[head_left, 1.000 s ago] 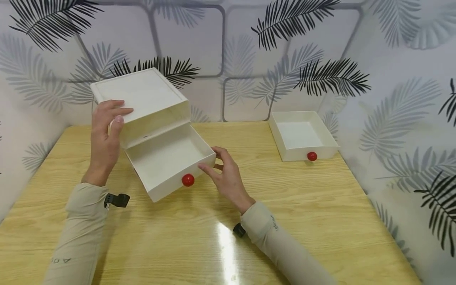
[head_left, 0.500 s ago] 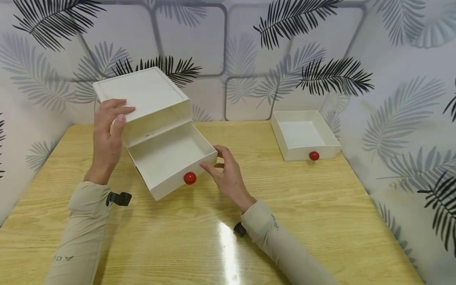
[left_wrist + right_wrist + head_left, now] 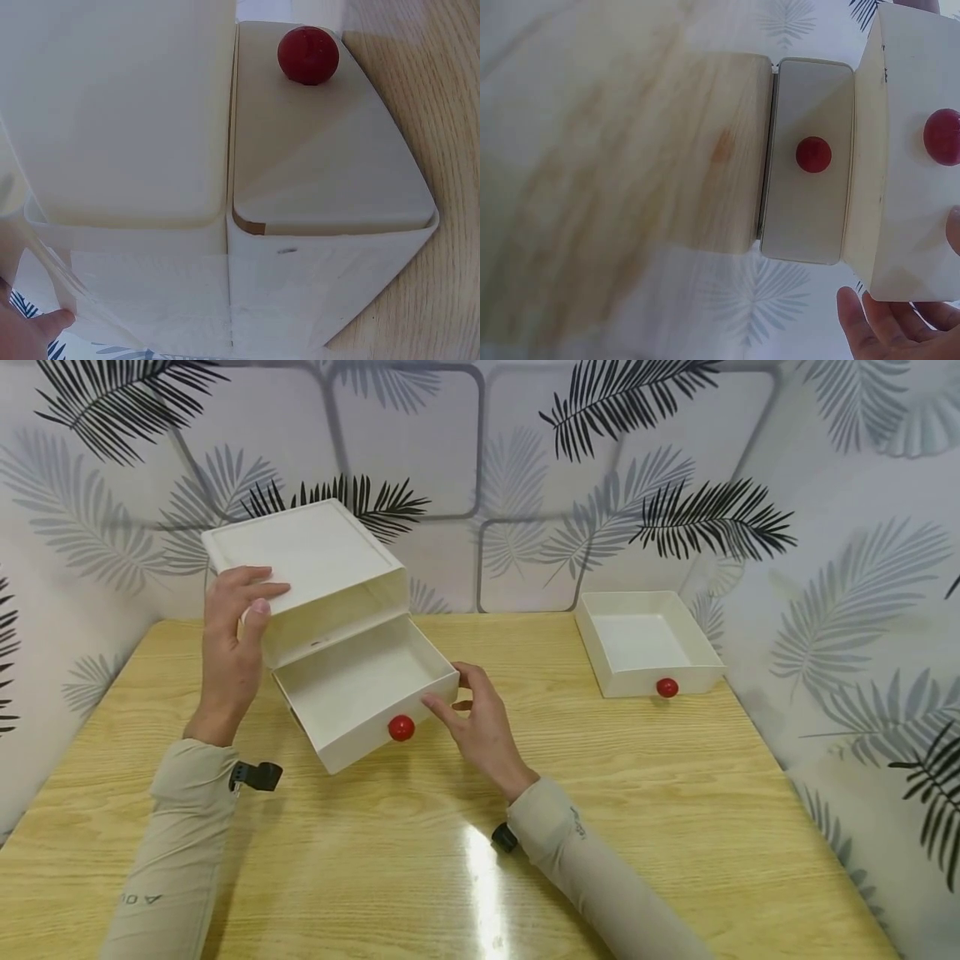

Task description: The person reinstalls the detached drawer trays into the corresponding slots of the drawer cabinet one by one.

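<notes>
- Pinching the drawer by its front corner with my right hand; it juts from the cabinet.
- My left hand rests, unclenched, over the cabinet's top edge.
- A second drawer sits well apart on the table.

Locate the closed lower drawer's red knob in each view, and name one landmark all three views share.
Head: not visible.
Left wrist: the knob is near the top edge, right of centre.
Right wrist: right of centre, slightly above the middle.
Shared landmark: the pulled-out drawer: head, left of centre; left wrist, upper left; right wrist, right side.
</notes>
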Demonstrator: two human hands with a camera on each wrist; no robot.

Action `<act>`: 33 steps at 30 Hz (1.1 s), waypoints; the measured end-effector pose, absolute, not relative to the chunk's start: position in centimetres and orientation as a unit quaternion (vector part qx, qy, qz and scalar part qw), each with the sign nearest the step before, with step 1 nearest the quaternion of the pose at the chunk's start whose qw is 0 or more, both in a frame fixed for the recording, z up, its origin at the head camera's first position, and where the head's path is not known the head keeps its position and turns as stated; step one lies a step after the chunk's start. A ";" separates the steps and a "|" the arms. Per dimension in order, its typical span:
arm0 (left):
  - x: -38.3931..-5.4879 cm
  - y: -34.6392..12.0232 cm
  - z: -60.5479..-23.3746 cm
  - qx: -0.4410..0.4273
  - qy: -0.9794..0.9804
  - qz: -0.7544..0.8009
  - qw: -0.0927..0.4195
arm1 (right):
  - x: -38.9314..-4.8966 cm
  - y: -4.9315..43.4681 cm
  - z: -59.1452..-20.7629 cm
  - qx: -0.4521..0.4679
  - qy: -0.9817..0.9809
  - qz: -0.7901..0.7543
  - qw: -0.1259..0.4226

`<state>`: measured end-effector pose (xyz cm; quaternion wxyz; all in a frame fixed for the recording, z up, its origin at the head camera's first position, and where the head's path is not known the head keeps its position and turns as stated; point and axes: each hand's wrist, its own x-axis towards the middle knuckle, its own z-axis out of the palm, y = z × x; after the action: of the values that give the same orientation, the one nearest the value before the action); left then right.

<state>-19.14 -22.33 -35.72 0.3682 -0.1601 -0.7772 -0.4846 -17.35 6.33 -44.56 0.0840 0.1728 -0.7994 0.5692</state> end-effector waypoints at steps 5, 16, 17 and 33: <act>-20.4 -23.3 -36.8 -0.157 -0.780 -0.480 0.368 | -17.6 6.1 -44.6 0.170 -0.799 0.571 0.088; -21.4 -24.3 -37.9 -0.156 -0.785 -0.476 0.365 | -17.9 5.7 -44.7 0.167 -0.797 0.573 0.093; -21.5 -24.3 -37.8 -0.157 -0.785 -0.476 0.365 | -18.0 5.7 -44.7 0.169 -0.796 0.573 0.095; -21.1 -24.2 -37.4 -0.151 -0.787 -0.472 0.368 | -18.5 4.7 -44.6 0.163 -0.800 0.570 0.093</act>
<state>-21.14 -24.19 -37.42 0.3680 -0.1506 -0.7867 -0.4722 -18.49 4.75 -44.63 0.0931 0.1635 -0.7998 0.5701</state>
